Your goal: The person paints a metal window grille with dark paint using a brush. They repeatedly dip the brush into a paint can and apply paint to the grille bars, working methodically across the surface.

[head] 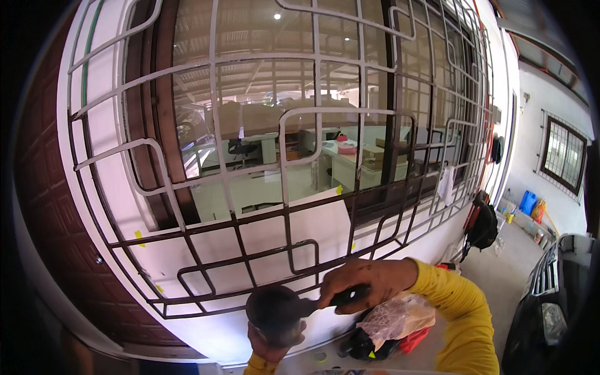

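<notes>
My left hand is wrapped around a dark round container, low in the middle of the view. To its right, my right hand grips the dark handle of a paintbrush, whose bristle end is at the container's rim. What is inside the container cannot be made out. Both arms wear yellow sleeves. Before me stands a metal window grille, dark brown on its lower bars and light grey on its upper bars. White sheeting with bits of yellow tape lies behind the lower bars.
Bags and cloth lie on the ground beneath my right arm. A black car stands at the right, with a black backpack hanging beyond the grille. A dark red panelled door is at the left. A white cloth hangs on the grille.
</notes>
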### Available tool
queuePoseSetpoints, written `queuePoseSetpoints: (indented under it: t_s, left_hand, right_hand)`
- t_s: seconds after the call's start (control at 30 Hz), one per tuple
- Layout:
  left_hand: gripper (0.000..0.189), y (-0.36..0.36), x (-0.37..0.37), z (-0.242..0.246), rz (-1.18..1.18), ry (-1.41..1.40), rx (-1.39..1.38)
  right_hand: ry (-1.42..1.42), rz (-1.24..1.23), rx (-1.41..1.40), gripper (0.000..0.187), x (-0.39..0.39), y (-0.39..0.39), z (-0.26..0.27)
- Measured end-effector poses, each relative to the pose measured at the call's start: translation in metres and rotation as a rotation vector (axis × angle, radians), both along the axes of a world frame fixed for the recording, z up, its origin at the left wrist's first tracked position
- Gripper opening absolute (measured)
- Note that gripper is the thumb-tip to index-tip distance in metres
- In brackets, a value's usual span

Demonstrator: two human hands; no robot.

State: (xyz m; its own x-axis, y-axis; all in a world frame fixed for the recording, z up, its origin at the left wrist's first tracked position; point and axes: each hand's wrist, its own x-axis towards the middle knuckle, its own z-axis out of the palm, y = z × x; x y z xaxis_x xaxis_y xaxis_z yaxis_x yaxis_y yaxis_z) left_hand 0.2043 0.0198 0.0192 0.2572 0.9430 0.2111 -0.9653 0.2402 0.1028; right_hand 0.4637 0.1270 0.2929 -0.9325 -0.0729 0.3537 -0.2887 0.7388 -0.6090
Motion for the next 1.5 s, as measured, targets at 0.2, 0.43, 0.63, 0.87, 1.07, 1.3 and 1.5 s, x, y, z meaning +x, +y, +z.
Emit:
queuePoseSetpoints:
  t_s: [0.2,0.43,0.63,0.87,1.07,1.3,1.5]
  left_hand:
    - [0.086,0.011,-0.036,0.014,-0.005,0.1,0.014]
    - [0.084,0.018,-0.064,0.026,-0.143,0.1,0.046]
    - [0.081,0.017,-0.066,0.011,0.059,0.27,-0.125]
    - [0.085,0.026,-0.054,0.003,-0.048,0.058,-0.052]
    - [0.085,0.045,-0.015,0.0,-0.018,0.071,-0.172]
    - [0.092,0.062,0.024,0.011,-0.007,0.021,-0.105]
    - [0.087,0.087,0.057,0.011,-0.037,0.113,-0.032]
  right_hand:
    - [0.191,-0.229,-0.131,0.02,-0.01,-0.018,0.001]
    - [0.046,-0.795,-0.864,0.02,-0.046,-0.052,-0.022]
    - [0.225,-0.311,-0.189,0.026,-0.048,-0.032,-0.038]
    - [0.093,-0.144,-0.07,0.03,-0.008,-0.002,-0.039]
    - [0.201,-0.059,-0.064,0.032,0.011,0.02,-0.044]
    - [0.191,-0.208,-0.128,0.03,0.063,0.04,-0.035]
    - [0.041,-0.561,-0.83,0.027,0.071,0.036,-0.044]
